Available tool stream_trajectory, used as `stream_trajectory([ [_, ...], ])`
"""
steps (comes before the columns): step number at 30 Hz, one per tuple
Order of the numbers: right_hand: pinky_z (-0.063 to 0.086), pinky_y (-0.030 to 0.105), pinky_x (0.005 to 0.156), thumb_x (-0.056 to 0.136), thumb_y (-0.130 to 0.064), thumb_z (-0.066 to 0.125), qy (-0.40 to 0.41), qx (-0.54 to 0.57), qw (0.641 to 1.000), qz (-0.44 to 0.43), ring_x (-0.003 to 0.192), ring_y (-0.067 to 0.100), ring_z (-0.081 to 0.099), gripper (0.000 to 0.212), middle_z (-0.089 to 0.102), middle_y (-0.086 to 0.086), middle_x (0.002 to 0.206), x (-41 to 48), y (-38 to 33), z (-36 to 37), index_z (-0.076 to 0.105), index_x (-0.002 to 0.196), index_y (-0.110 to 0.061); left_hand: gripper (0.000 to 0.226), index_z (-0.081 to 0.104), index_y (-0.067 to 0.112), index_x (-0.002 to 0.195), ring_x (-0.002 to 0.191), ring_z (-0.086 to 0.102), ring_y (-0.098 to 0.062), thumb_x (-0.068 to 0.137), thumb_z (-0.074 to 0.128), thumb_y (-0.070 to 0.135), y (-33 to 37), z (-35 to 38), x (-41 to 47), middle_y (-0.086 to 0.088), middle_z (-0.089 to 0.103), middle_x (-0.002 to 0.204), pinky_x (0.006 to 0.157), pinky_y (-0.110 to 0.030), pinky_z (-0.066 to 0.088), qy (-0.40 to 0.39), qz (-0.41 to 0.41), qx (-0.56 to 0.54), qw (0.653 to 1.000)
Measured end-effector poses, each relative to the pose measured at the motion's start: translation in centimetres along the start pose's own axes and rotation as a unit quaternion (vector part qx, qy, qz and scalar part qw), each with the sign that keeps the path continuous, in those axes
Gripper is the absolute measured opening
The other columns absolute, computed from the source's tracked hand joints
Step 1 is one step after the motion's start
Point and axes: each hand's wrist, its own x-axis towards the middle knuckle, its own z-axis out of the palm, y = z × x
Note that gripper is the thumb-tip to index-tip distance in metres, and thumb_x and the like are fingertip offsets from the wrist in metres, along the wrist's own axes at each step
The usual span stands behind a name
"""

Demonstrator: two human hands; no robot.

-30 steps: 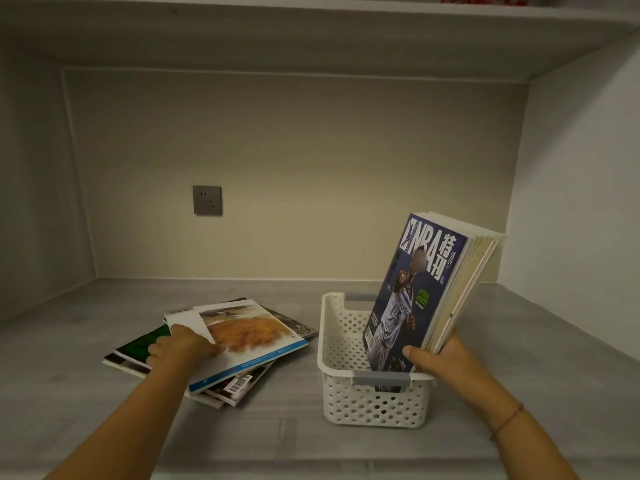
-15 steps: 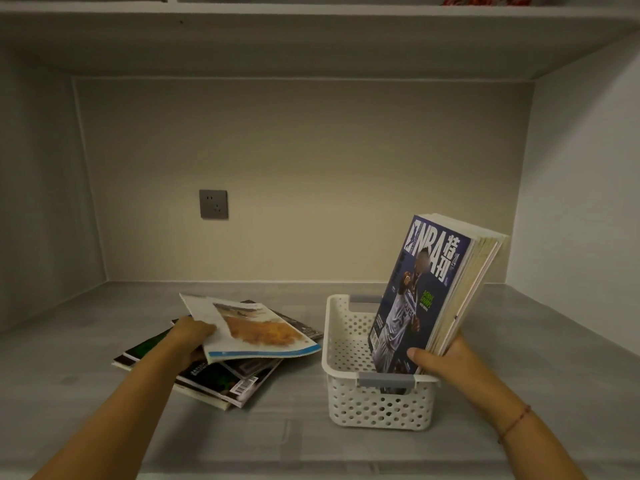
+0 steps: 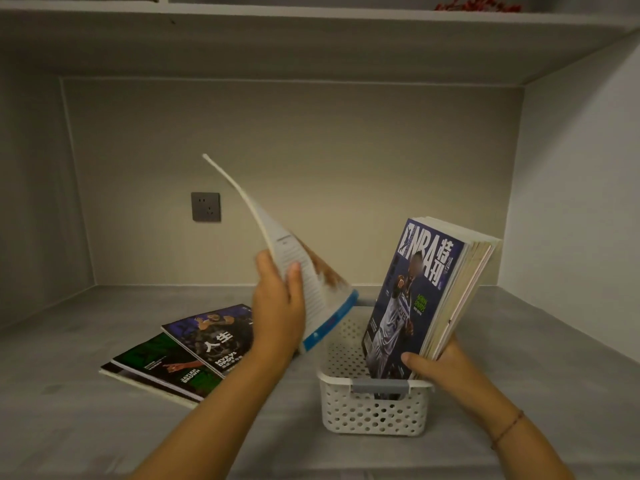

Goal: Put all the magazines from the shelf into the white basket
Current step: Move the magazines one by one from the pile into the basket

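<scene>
The white basket (image 3: 374, 414) on the shelf (image 3: 69, 341) holds a leaning stack of magazines (image 3: 415, 299), gripped at its base by the right hand (image 3: 440, 363). The left hand (image 3: 277, 306) grips a blurred magazine (image 3: 311, 292) above the basket's left rim. Perhaps three loose magazines (image 3: 187, 358) lie flat to its left.

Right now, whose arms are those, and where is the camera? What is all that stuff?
Those are a person's two bare hands, not a machine. The camera sits on the person's head, so you look down along their arms. The left hand holds up a thin white magazine with a blue edge, tilted, close to the white plastic basket with holes. The right hand grips a bunch of upright magazines with a blue NBA cover in front, standing in that basket. A few dark magazines lie flat on the grey shelf, left of the basket.
</scene>
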Motion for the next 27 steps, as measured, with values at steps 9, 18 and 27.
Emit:
stream_trajectory([
  [9,0.049,0.008,0.072,0.076,-0.006,0.070,-0.011,-0.009,1.000,0.000,0.108,0.014,0.054,0.074,0.052,0.004,0.124,0.2,0.3,-0.2,0.028,0.136,-0.017,0.010,0.044,0.012,0.104,0.048,0.049,-0.018,0.097,0.047,0.018,1.6,5.6,-4.4,0.006,0.048,0.069,0.033,-0.011,0.026,-0.153,0.218,0.087,0.960],
  [18,0.048,0.017,0.090,0.069,-0.023,0.078,-0.038,0.013,0.998,-0.038,0.119,0.006,0.050,0.086,0.047,-0.004,0.132,0.0,0.2,-0.7,0.026,0.137,-0.027,0.027,0.039,0.029,0.126,0.104,0.059,-0.015,0.099,0.043,0.030,1.0,5.4,-4.4,0.003,0.060,0.119,0.090,-0.040,0.050,-0.472,0.066,0.028,0.879],
  [27,0.047,0.026,0.096,0.067,-0.024,0.074,-0.044,0.055,0.995,-0.073,0.121,0.009,0.052,0.088,0.049,0.000,0.136,-0.1,0.0,-0.6,0.026,0.140,-0.022,0.064,0.029,0.031,0.147,0.120,0.053,-0.005,0.092,0.060,0.031,0.1,4.4,-3.4,0.011,0.042,0.145,0.098,-0.016,0.045,-0.610,-0.017,-0.040,0.791],
])
